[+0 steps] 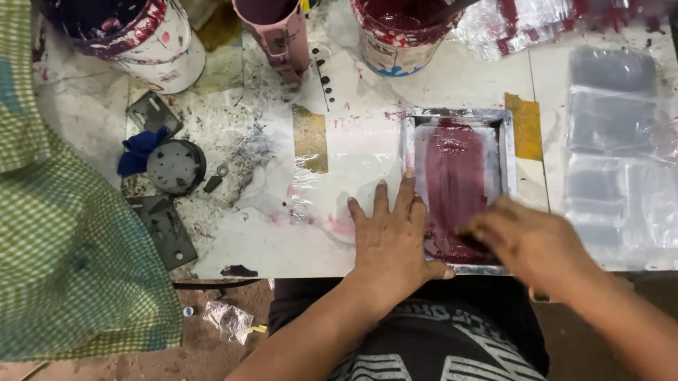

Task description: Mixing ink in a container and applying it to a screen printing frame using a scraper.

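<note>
Head view, looking down on a paint-stained white worktable (368,152). A small metal-framed printing screen (459,180) lies flat on the table just in front of the person, its mesh covered in dark red ink. The left hand (392,237) lies open, palm down, fingers spread and pointing away from the body; it rests on the table against the left edge of the screen frame, with the thumb reaching along the frame's near edge. The right hand (532,244) sits over the near right corner of the screen, blurred; the fingers appear curled over a dark object at the ink surface, but the blur prevents telling what it is or how firmly it is gripped. At the far edge of the table stand three containers: a white paint bucket (134,36) smeared with dark purple at left, a pink jug (273,27) in the middle, and a tin of red ink (402,23) at right, directly beyond the screen. Clear plastic pouches (623,158) lie stacked on the table to the right of the screen, near it but apart. A strip of yellow tape (527,126) is stuck on the table just beside the frame's right edge. To the left, well apart from the hands, lie a round dark metal part (175,166), a blue cloth (138,149) touching it, and flat grey metal plates (164,228). A green checked cloth (47,208) covers the left edge of the view.
</note>
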